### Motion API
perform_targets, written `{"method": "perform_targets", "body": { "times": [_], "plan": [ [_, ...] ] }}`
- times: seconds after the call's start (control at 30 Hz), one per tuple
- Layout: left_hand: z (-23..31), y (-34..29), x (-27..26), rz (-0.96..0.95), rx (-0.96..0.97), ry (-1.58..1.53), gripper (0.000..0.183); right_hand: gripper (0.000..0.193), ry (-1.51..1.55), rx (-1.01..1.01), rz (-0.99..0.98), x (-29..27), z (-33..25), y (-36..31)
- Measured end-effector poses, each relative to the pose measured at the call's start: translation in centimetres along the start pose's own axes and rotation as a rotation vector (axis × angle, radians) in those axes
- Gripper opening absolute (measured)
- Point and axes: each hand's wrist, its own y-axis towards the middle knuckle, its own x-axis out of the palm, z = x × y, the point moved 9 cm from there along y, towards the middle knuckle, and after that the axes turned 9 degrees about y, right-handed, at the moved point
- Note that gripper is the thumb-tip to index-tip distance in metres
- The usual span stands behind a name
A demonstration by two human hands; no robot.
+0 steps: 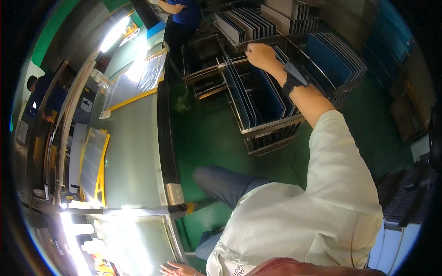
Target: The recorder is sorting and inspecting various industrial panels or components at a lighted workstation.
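My right arm stretches out over a metal rack [271, 128] of upright dark-blue panels [246, 99]. At its far end my right hand [261, 56] is closed with the fingers curled under, close to the rack's upper rail. What lies inside the fingers, if anything, is hidden. A black device [295, 76] is strapped to that wrist. At the lower edge my left hand [179, 269] is open, fingers spread, beside the brightly lit glass-topped table [138, 184]; whether it touches the table cannot be made out.
More racks hold white-edged panels [246, 27] and blue panels [336, 57]. On the table lie a yellow-framed clear sheet [138, 83] and a smaller yellow-edged one [92, 158]. A co-worker in blue [186, 16] stands at the table's far end. The floor [202, 138] is green.
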Motion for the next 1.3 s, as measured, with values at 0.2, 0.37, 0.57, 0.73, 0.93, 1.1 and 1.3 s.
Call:
{"method": "perform_targets", "body": {
  "times": [0.2, 0.37, 0.57, 0.73, 0.93, 1.1, 1.3],
  "plan": [
    [1.0, 1.2, -2.0, -0.051, -0.019, 0.021, 0.032, 0.027, -0.240, 0.170, -0.357, 10.8, 12.3, -8.2],
    [1.1, 1.9, -3.8, -0.080, -0.019, 0.059, 0.028, 0.022, -0.373, 0.234, -0.217, 13.3, 12.7, -9.3],
    [3.2, 3.4, -4.7, -0.192, -0.298, -0.286, 0.034, 0.016, -0.690, 0.252, -0.112, 11.9, 23.6, -7.7],
    [1.5, 2.5, -3.9, -0.248, -0.073, 0.036, 0.040, 0.019, -0.299, 0.488, -0.198, 7.8, 12.1, -5.4],
    [2.4, 4.4, -6.7, -0.404, -0.269, -0.099, 0.046, 0.026, 0.017, 0.042, -0.030, -10.7, 2.6, 3.2],
    [2.0, 3.4, -5.8, -0.307, -0.406, -0.162, 0.047, 0.027, 0.721, 0.004, 0.097, -27.1, -4.0, 0.2],
    [-0.3, 2.9, -2.5, -0.378, -0.328, 0.181, 0.049, 0.039, 1.422, 0.130, -0.240, -11.9, -6.9, -0.7]
  ]
}}
